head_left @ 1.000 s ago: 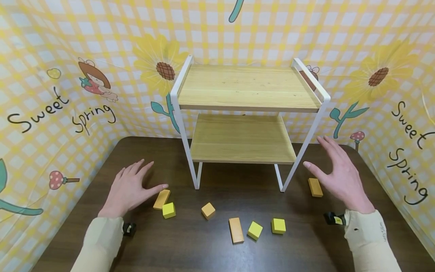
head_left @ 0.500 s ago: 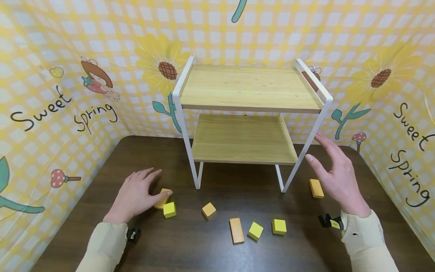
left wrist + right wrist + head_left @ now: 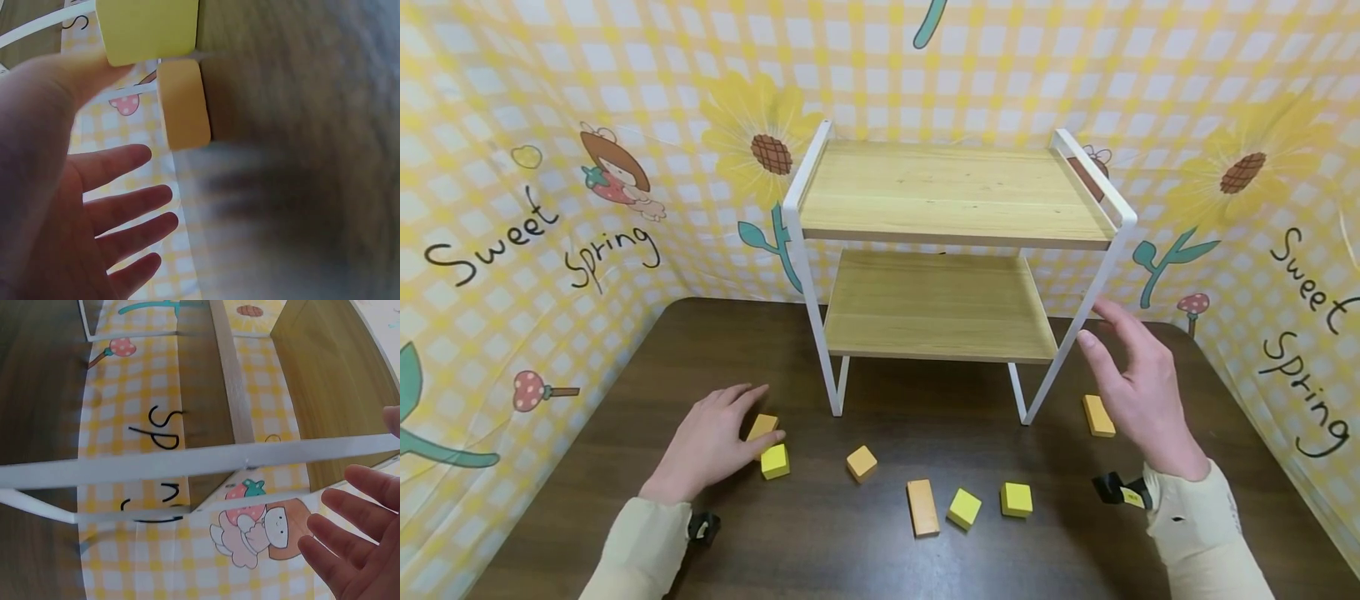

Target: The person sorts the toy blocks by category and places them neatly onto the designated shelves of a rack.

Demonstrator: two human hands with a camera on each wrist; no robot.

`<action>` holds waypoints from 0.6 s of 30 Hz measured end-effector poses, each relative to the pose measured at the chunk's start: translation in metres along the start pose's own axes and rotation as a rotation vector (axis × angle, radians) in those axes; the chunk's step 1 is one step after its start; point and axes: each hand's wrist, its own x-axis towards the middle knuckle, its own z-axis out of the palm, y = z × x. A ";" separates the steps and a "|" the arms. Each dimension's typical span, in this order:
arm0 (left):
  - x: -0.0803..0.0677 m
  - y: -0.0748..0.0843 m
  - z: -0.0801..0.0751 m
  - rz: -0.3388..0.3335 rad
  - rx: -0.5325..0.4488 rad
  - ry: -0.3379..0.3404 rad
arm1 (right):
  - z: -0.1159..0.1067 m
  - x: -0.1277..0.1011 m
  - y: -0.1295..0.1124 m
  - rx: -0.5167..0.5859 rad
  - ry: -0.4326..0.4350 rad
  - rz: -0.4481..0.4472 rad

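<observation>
Head view shows the left hand (image 3: 707,446) lying low on the dark desk (image 3: 625,375), fingers (image 3: 741,393) loosely spread and reaching over an orange block (image 3: 763,426) at the near left, with the thumb tip just beside a yellow cube (image 3: 774,461) that sits touching that block. From the left wrist view the palm (image 3: 56,206) is open with straight fingers and nothing gripped; the orange block (image 3: 183,103) and yellow cube (image 3: 149,28) lie just past the thumb. Judging from this, a clean pick would mean closing thumb and fingers on the orange block's long sides without nudging the cube beside it.

The right hand (image 3: 1138,392) hovers off the desk, fingers straight and apart, holding nothing, close to the near right leg of the white-framed shelf rack (image 3: 1108,275); the right wrist view shows only fingertips (image 3: 350,544) beside the white bars, not touching them as far as I can tell.

The rack stands at the far middle of the desk. Its upper wooden shelf (image 3: 951,187) and lower wooden shelf (image 3: 936,304) both carry nothing. Loose on the desk near the viewer lie another orange cube (image 3: 861,462), an orange bar (image 3: 922,507), two yellow cubes (image 3: 963,508) (image 3: 1016,499), and an orange block to the right (image 3: 1097,415), all apart from each other
</observation>
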 end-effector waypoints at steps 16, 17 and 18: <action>0.006 0.004 0.007 0.019 -0.025 0.013 | 0.012 0.003 -0.009 0.189 0.010 0.038; 0.006 0.004 0.007 0.021 -0.028 0.018 | 0.013 0.004 -0.009 0.210 0.013 0.053; 0.006 0.005 0.007 0.021 -0.034 0.022 | 0.013 0.004 -0.010 0.231 0.019 0.068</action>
